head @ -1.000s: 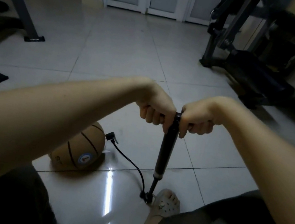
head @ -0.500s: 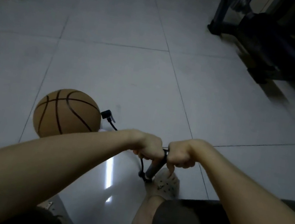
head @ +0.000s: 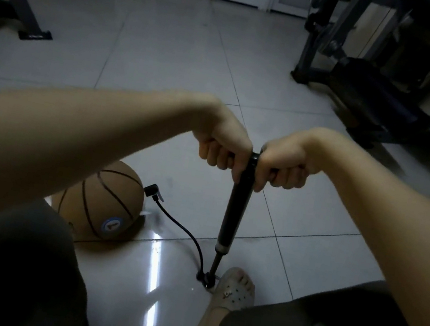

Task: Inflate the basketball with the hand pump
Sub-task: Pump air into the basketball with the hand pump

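Tan basketball with dark seams, round blue-white badge near floor

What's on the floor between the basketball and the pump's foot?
Head view: only the black hose, curving over bare tile from near the basketball to the pump base.

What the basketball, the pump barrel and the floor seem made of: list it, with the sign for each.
Basketball: tan, matte, probably rubber or composite leather; dull skin, black seams.
Pump barrel: black, smooth, likely metal or hard plastic; the dim light leaves it open.
Floor: glossy glazed tile; grout lines, mirror-like light streaks.
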